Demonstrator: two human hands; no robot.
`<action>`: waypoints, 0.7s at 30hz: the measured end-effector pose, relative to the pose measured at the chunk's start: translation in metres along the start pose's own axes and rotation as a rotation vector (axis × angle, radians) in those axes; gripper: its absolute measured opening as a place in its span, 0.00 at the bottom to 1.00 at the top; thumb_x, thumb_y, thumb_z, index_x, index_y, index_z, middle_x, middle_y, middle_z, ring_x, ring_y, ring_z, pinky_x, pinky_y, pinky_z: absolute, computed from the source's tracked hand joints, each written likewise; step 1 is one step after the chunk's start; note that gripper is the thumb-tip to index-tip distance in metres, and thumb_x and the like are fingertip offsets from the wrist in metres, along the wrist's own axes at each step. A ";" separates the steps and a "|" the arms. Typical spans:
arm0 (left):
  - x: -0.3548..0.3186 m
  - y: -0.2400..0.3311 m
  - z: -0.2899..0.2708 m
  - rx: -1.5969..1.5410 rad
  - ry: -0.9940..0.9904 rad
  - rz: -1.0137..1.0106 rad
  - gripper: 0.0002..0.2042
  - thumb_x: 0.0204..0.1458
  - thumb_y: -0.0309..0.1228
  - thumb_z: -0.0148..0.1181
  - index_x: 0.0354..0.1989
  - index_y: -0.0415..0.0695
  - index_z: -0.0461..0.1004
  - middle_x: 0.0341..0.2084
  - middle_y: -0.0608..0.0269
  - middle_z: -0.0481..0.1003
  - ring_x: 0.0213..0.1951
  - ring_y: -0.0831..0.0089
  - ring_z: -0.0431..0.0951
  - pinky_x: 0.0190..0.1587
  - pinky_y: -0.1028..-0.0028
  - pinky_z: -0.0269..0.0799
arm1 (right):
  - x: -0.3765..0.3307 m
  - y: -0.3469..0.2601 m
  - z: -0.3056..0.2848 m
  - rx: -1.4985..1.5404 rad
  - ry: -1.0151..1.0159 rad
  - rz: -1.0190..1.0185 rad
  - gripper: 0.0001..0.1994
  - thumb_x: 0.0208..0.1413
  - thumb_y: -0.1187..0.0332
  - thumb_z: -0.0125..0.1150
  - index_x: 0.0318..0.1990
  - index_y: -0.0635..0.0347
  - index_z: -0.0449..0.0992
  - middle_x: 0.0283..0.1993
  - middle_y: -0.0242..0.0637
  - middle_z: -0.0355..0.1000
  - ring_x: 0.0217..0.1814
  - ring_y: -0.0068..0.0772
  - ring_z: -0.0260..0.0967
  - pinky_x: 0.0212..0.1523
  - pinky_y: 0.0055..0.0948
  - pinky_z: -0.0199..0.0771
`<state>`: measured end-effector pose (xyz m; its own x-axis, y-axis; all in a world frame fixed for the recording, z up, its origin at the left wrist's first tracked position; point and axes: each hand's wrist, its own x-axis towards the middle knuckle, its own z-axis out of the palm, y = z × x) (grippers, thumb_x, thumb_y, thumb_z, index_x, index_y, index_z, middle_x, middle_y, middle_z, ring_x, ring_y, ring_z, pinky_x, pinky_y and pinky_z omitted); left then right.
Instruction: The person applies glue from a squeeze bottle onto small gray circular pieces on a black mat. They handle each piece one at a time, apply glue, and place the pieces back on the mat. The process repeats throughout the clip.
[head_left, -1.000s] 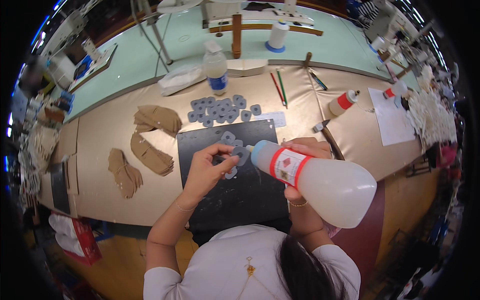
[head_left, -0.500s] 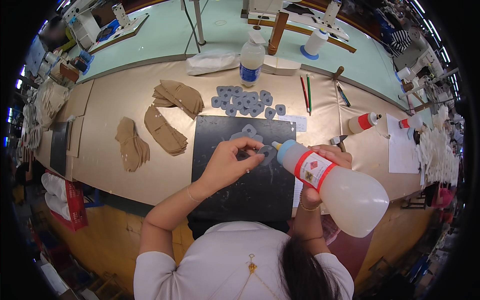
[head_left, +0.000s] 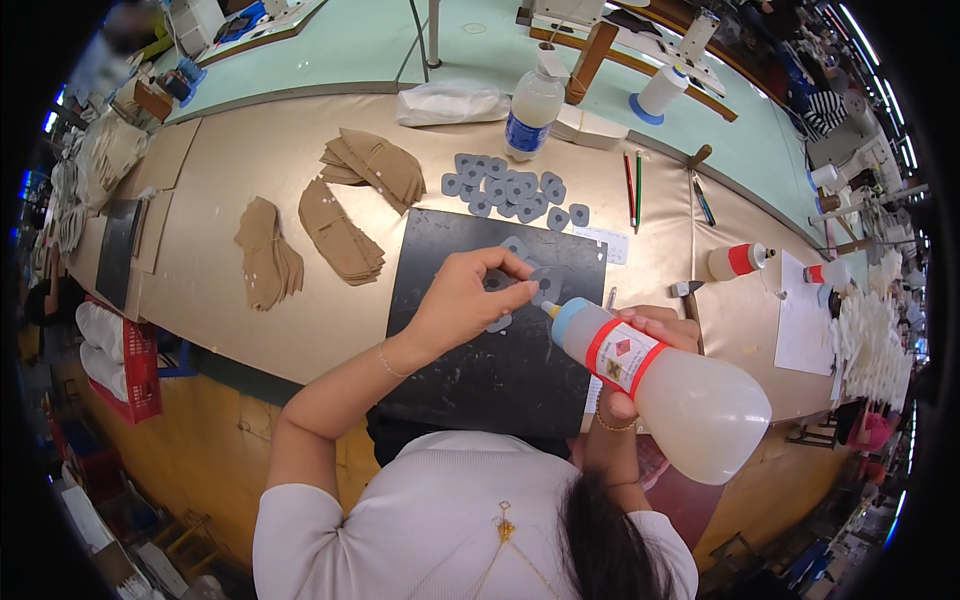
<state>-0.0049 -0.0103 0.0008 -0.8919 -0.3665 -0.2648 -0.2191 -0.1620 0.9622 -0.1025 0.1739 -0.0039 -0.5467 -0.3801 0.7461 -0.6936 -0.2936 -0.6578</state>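
Observation:
Between thumb and fingers of my left hand [head_left: 465, 300] is a small grey patch [head_left: 547, 284] with a dark centre, held over the black board [head_left: 430, 365]. My right hand [head_left: 650, 335] is wrapped round a big translucent glue bottle [head_left: 690, 400] with a red-edged label and a light blue collar. The bottle lies tilted, its yellowish nozzle tip at the lower edge of the patch; whether they touch I cannot tell. More grey patches [head_left: 514, 247] lie on the board around my left fingers, partly hidden by them. Beyond the board, a loose pile of similar patches [head_left: 520, 188] is spread out.
Bundles of brown card-like pieces [head_left: 340, 230] lie left of the board. A blue-labelled plastic bottle [head_left: 534, 108] stands behind the patches. Pencils [head_left: 634, 190], a smaller red-banded bottle [head_left: 735, 262] and a white sheet [head_left: 806, 320] are to the right. A thread cone [head_left: 660, 95] stands on the green table.
The view has shifted slightly. The patch in my left hand has turned to face up more, and the nozzle has gone from above it to its lower edge.

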 end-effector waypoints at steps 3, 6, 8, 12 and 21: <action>-0.001 0.002 0.001 -0.001 0.011 0.012 0.11 0.47 0.31 0.64 0.35 0.38 0.75 0.21 0.69 0.73 0.22 0.87 0.69 0.22 0.87 0.62 | 0.001 0.001 0.002 -0.005 -0.005 -0.002 0.39 0.36 0.40 0.68 0.47 0.64 0.65 0.39 0.42 0.64 0.40 0.40 0.69 0.41 0.32 0.73; -0.001 0.002 0.000 -0.001 0.011 0.015 0.11 0.47 0.32 0.64 0.34 0.38 0.75 0.22 0.68 0.74 0.22 0.87 0.69 0.22 0.87 0.62 | 0.001 0.001 0.002 -0.005 -0.009 0.019 0.39 0.36 0.40 0.68 0.47 0.65 0.66 0.39 0.43 0.65 0.40 0.40 0.69 0.40 0.31 0.73; 0.000 0.003 0.000 -0.017 0.005 0.005 0.11 0.47 0.32 0.64 0.34 0.38 0.75 0.22 0.68 0.75 0.22 0.87 0.69 0.22 0.87 0.62 | 0.001 0.003 -0.003 -0.003 -0.026 0.035 0.39 0.36 0.40 0.69 0.46 0.66 0.66 0.39 0.44 0.65 0.40 0.40 0.69 0.40 0.31 0.73; 0.002 0.004 -0.003 -0.055 0.002 -0.024 0.11 0.47 0.31 0.64 0.34 0.37 0.75 0.23 0.66 0.76 0.22 0.86 0.70 0.21 0.87 0.63 | -0.001 0.007 -0.009 0.012 0.005 0.057 0.40 0.36 0.36 0.64 0.43 0.68 0.66 0.37 0.44 0.65 0.37 0.38 0.69 0.36 0.30 0.74; 0.078 -0.033 -0.025 0.146 0.065 -0.050 0.10 0.46 0.30 0.63 0.34 0.37 0.75 0.22 0.67 0.75 0.18 0.86 0.68 0.16 0.85 0.59 | 0.000 0.011 -0.009 -0.042 0.084 0.102 0.42 0.37 0.30 0.58 0.39 0.69 0.65 0.34 0.41 0.63 0.33 0.35 0.69 0.34 0.29 0.76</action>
<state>-0.0572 -0.0559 -0.0528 -0.8519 -0.4209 -0.3117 -0.3219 -0.0486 0.9455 -0.1146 0.1786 -0.0102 -0.6518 -0.3307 0.6825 -0.6502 -0.2195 -0.7273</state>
